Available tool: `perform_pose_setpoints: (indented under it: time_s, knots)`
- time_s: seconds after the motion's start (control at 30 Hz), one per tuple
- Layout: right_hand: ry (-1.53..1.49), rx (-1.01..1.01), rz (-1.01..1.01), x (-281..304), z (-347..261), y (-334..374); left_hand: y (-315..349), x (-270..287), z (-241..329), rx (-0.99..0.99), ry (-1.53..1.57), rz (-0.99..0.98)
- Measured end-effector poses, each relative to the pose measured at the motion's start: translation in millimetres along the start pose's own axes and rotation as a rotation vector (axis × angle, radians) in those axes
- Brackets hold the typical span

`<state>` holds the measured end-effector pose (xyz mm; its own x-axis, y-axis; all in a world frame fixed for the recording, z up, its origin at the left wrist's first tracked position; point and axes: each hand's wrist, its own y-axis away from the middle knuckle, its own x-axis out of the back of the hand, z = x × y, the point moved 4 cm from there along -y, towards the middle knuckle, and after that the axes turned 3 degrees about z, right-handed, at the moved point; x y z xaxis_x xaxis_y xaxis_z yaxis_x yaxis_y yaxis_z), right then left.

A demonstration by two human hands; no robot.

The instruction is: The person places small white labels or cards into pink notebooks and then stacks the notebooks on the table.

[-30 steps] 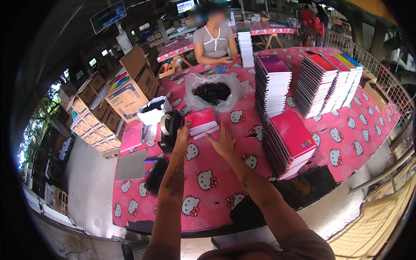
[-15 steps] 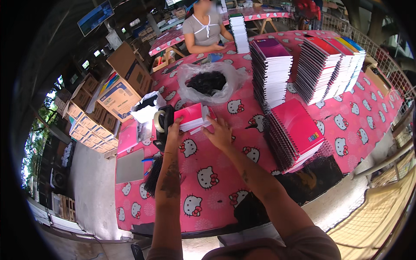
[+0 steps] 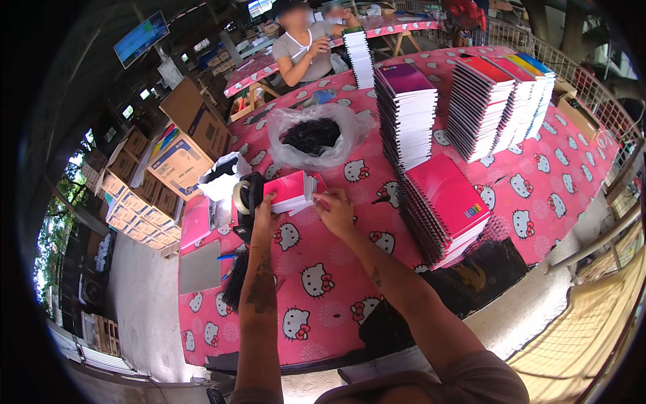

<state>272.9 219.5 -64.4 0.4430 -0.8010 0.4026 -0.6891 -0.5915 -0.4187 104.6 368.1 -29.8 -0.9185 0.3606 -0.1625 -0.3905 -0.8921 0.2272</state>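
Pink-covered notebook (image 3: 285, 186) between left hand (image 3: 265, 211), clamped on it, and right hand (image 3: 337, 211), grip unclear.

Short grey-brown sleeves (image 3: 490, 378); dark tattoos (image 3: 262, 291) on both forearms (image 3: 260, 337)

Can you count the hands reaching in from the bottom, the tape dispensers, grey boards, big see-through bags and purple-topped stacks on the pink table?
Hands (left hand, right hand): 2
Tape dispenser: 1
Grey board: 1
Big see-through bag: 1
Purple-topped stack: 1
Total: 6

The notebook (image 3: 284, 186) lies right of the tape dispenser (image 3: 255, 190).
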Motion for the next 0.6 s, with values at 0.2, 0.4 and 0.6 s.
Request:
perform_pose_setpoints:
  time_s: [0.2,0.4,0.6]
  knots:
    - [-0.084,-0.438,-0.103,-11.5,13.3,-33.0,-2.6,-4.3,-23.7,-0.193,0.024,0.185]
    - [-0.448,-0.346,-0.162,-19.4,18.2,-22.0,10.5,8.2,-25.8,-0.37,0.151,-0.036]
    - [-0.623,-0.183,-0.234,-11.7,17.4,-12.7,19.3,10.9,-22.4,-0.351,0.265,-0.221]
